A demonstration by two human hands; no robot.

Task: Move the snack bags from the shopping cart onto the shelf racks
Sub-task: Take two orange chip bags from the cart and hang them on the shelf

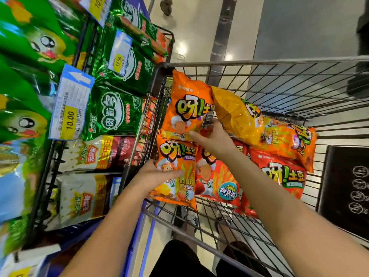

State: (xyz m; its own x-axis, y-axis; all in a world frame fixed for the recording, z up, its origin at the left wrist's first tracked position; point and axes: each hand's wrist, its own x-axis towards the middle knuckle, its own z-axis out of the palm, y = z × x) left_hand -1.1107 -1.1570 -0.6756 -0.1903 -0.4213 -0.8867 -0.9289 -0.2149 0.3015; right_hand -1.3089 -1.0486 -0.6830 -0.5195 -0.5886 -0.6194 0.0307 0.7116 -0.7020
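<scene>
The wire shopping cart (279, 62) holds several snack bags. An orange bag (186, 104) leans upright against the cart's left wall. My right hand (211, 136) holds its lower right edge, thumb on the front. Below it lies a second orange bag (179, 156), and my left hand (157, 174) grips its left side with the thumb across the front. A red bag (215, 180) lies beside it, another red bag (279, 174) further right. A yellow bag (235, 114) and an orange bag (289, 136) lie at the back.
Left of the cart stands a wire shelf rack (50, 156) filled with green bags (113, 114), white and red bags (95, 152) and price tags (69, 104). A black panel (343, 188) sits on the cart's right side. A dark shape stands at the far right.
</scene>
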